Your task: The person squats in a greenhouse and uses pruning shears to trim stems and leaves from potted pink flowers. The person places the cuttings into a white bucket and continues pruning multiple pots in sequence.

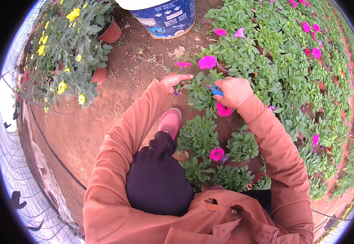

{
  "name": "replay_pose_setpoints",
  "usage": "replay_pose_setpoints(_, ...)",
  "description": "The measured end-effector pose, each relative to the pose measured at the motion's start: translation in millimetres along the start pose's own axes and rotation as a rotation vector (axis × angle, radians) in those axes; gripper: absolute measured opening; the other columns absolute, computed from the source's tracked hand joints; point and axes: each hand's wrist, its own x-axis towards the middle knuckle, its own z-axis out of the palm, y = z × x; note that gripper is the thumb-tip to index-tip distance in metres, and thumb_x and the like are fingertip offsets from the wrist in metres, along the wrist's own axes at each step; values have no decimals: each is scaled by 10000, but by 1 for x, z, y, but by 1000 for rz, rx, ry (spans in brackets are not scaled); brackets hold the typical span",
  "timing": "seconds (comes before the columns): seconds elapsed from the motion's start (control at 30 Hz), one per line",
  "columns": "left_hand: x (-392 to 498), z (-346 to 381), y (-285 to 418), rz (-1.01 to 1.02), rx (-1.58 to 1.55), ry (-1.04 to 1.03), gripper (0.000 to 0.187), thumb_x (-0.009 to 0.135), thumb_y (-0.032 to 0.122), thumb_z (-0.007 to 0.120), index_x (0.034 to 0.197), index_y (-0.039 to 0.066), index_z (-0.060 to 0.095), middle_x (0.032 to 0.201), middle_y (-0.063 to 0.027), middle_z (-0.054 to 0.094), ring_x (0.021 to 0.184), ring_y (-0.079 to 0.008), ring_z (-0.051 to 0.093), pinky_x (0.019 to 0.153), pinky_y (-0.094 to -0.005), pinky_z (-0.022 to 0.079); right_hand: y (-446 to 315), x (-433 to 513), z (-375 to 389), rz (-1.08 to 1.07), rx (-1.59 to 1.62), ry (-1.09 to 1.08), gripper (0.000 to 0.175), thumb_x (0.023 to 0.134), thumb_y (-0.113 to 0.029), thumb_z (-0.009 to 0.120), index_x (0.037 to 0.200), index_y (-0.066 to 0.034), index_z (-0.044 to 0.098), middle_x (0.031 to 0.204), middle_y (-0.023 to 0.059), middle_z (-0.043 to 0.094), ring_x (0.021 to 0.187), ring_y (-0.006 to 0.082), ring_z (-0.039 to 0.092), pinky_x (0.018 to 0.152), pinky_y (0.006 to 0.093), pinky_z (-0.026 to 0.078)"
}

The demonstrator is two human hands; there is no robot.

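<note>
My right hand (235, 91) is closed around the blue handles of a small cutting tool (216, 91), probably pruning snips. Its blades point left into a leafy petunia plant (199, 87) and are mostly hidden by leaves. On the plant's left side, my left hand (174, 81) has its fingers curled, with one digit stretched towards the leaves. A petunia sprig (177, 91) with a small purplish bloom sticks out below those fingers. Bright pink petunia blooms stand just beyond my hands (207, 62) and below my right hand (224, 109).
A blue-and-white plastic bucket (166, 19) bearing writing stands on the soil ahead. Yellow chrysanthemums (73, 58) in terracotta-coloured pots (111, 32) line the left. Dense potted petunias (274, 70) fill the right. More petunias (198, 135) grow close by my pink shoe (170, 122). A dark hose (53, 149) crosses the ground.
</note>
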Motion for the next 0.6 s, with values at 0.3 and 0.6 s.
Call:
replay_pose_setpoints(0.3,-19,27,16,368,216,57,208,807,146,774,975,80,670,816,13,651,643,-87,545,558,-245,421,-5,7,-3,25,-42,45,234,740,-323,703,829,-107,696,835,122,681,794,298,678,721,421,538)
replay_pose_setpoints(0.6,-46,25,39,413,11,-15,206,839,145,734,1005,59,649,841,-36,684,701,-96,610,549,-227,424,37,-42,-29,111,183,147,332,749,-373,713,984,-138,707,839,119,695,828,309,670,740,418,533)
